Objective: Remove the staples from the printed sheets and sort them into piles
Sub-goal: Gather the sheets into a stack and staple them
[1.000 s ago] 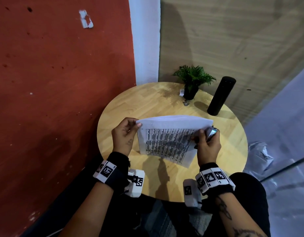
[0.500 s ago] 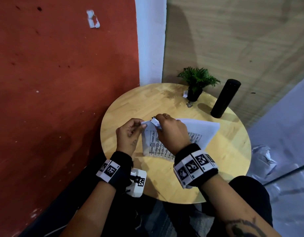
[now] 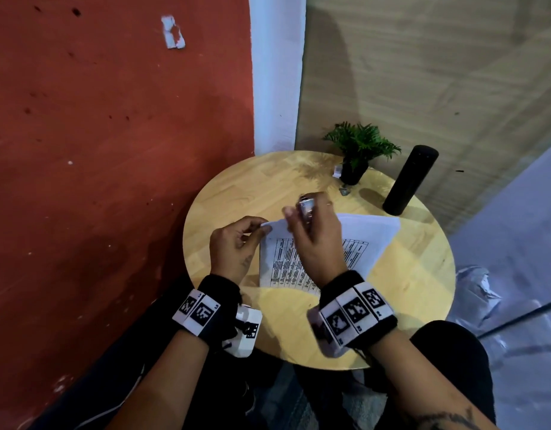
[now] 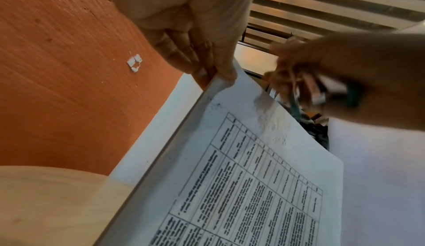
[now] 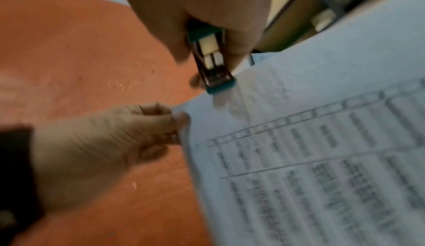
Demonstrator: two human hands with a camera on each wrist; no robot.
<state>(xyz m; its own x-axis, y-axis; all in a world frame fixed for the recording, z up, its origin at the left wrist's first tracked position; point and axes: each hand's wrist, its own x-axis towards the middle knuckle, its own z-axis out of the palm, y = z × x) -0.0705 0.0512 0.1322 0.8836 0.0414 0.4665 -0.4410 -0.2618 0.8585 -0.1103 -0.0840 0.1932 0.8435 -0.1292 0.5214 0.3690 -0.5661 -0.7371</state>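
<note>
Printed sheets point(image 3: 280, 259) with a table of text hang above the round wooden table point(image 3: 416, 290), tilted toward me. My left hand point(image 3: 237, 243) pinches their upper left corner point(image 4: 220, 82) between thumb and fingers. My right hand point(image 3: 311, 237) grips a small teal and metal stapler point(image 5: 211, 68), its tip at the top edge of the sheets point(image 5: 299, 141) just right of that corner. The paper there looks crumpled point(image 4: 271, 121). No staple can be made out; the right wrist view is blurred.
A small potted plant point(image 3: 358, 150) and a tall black cylinder point(image 3: 410, 178) stand at the table's far side, with a small bit of metal point(image 3: 345, 191) lying near the pot. A red wall is close on the left. My knees are under the near edge.
My right hand came from the sheets' right edge across to the upper left corner with the stapler and now lifts slightly above it. The left hand kept its pinch.
</note>
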